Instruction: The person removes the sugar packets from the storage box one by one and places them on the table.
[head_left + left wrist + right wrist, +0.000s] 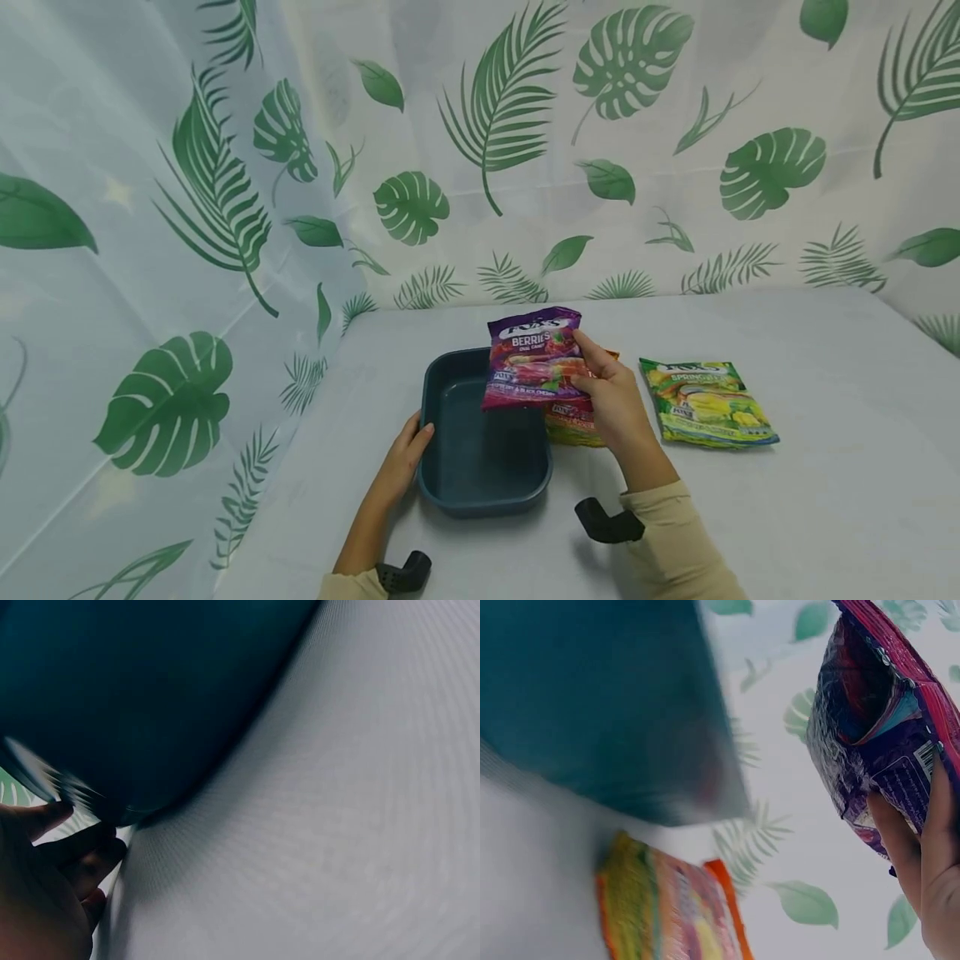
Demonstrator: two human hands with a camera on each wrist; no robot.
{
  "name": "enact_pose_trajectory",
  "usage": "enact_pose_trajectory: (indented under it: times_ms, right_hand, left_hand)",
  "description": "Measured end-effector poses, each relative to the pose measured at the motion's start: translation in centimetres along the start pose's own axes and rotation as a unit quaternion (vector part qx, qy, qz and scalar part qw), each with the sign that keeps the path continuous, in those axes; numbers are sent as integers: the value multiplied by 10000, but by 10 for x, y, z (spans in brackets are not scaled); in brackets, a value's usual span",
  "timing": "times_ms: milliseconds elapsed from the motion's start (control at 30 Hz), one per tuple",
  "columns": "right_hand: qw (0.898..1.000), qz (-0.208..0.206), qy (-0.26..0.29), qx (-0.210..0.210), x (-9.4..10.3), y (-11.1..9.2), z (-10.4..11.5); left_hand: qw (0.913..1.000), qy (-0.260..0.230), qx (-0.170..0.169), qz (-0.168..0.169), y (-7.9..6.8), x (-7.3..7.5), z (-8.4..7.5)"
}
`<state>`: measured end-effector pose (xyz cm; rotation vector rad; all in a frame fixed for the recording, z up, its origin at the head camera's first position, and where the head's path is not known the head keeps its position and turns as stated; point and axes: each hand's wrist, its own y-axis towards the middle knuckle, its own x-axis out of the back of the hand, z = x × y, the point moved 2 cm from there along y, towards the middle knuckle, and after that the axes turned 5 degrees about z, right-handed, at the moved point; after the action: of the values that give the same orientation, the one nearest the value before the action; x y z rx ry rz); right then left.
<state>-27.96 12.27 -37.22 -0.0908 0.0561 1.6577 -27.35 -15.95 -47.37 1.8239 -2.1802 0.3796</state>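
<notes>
My right hand (618, 404) holds a purple Fox's Berries candy bag (528, 362) by its right edge, raised over the far right part of a dark teal plastic bin (480, 467). In the right wrist view, two fingers lie across the back of the candy bag (889, 754), near its barcode. My left hand (401, 458) grips the bin's left side, thumb at the rim and fingers against the outer wall. The left wrist view shows the left hand (56, 877) at a corner of the bin (150, 697). The bin's inside shows bare where the bag does not cover it.
An orange and yellow candy bag (573, 429) lies right beside the bin, partly hidden by the purple bag and my right hand. Farther right is a green and yellow candy bag (708, 404). A leaf-patterned curtain (517, 242) stands behind the white table (847, 467).
</notes>
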Motion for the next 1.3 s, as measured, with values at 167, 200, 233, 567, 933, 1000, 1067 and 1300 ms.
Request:
enact_pose_trajectory:
  times_ms: [167, 200, 233, 567, 933, 1000, 1067, 1300]
  right_hand:
    - [9996, -123, 136, 222, 16, -6, 10]
    - [9995, -130, 128, 257, 19, -7, 11]
    - [9995, -117, 118, 282, 22, -8, 12]
    - [9994, -39, 130, 328, 60, -13, 17]
    - [9977, 210, -629, -145, 109, -39, 5]
    - [9970, 292, -668, -277, 116, -47, 1]
    - [9966, 359, -637, -390, 123, -56, -4]
    - [9946, 410, -445, -844, 141, -84, -16]
  left_hand:
    - [9999, -101, -47, 76, 0, -1, 4]
    - [9999, -106, -55, 87, 0, -1, 4]
    - [9999, -124, -52, 86, -1, -1, 4]
    - [10000, -62, 37, -52, -6, 7, 7]
    - [9997, -250, -2, 15, -7, 6, 7]
    - [9997, -237, -15, 18, -6, 5, 6]
    - [9998, -220, -27, 15, -5, 4, 7]
    - [9998, -174, 48, -15, 0, 2, 4]
